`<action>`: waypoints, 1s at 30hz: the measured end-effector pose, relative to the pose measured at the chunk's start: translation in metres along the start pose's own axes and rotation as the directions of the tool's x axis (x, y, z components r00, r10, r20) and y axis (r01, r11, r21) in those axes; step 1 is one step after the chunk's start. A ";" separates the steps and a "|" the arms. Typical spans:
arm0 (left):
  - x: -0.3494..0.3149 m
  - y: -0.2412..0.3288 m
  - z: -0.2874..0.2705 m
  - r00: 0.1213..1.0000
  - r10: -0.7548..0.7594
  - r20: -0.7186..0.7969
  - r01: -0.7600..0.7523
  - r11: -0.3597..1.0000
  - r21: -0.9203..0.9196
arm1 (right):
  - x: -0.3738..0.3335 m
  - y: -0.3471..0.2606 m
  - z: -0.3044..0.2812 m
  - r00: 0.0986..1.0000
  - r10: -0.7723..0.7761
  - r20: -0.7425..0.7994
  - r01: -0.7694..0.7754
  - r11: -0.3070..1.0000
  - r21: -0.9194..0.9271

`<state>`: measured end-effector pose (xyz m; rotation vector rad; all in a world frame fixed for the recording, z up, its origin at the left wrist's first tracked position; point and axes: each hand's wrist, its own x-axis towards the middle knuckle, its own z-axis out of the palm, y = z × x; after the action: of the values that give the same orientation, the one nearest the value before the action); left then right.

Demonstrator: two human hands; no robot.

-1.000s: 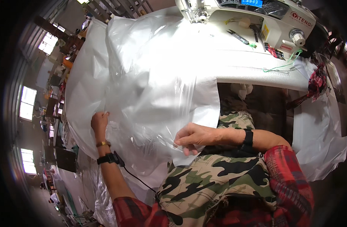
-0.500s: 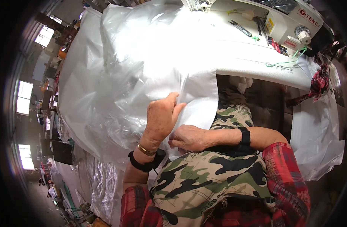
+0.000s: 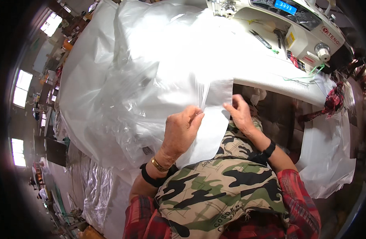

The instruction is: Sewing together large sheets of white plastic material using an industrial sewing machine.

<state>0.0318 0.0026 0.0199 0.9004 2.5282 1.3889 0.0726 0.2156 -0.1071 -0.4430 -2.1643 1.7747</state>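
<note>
Over a green, black and tan camouflage cloth apron (image 3: 219, 191), the left hand's (image 3: 185, 129) grip is closed, thumb and forefinger pinching a large translucent white plastic sheet (image 3: 147, 95). The right hand's (image 3: 242, 115) grip is partly open at its right edge; whether it pinches, I cannot tell. The sheet spreads from the lap onto the white counter (image 3: 266, 69), beside a white sewing machine (image 3: 306, 30).

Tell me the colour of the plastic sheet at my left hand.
The plastic sheet at your left hand is whitish; the head view shows it best.
</note>
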 end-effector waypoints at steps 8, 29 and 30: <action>0.002 0.011 0.000 0.978 0.197 0.063 -0.204 0.971 0.127 | -0.034 -0.106 -0.003 0.820 -0.076 0.567 0.098 0.995 -0.008; -0.006 -0.010 -0.003 0.978 -0.082 0.194 0.130 0.959 -0.250 | -0.046 -0.098 0.018 0.642 -0.389 0.660 0.492 0.870 0.034; -0.007 -0.012 -0.002 0.978 -0.092 0.189 0.140 0.956 -0.258 | -0.047 -0.097 0.020 0.634 -0.433 0.641 0.542 0.840 0.032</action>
<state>0.0317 -0.0079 0.0102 0.7720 2.1596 1.4980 0.1019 0.1597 -0.0176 0.7886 -2.5164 1.5442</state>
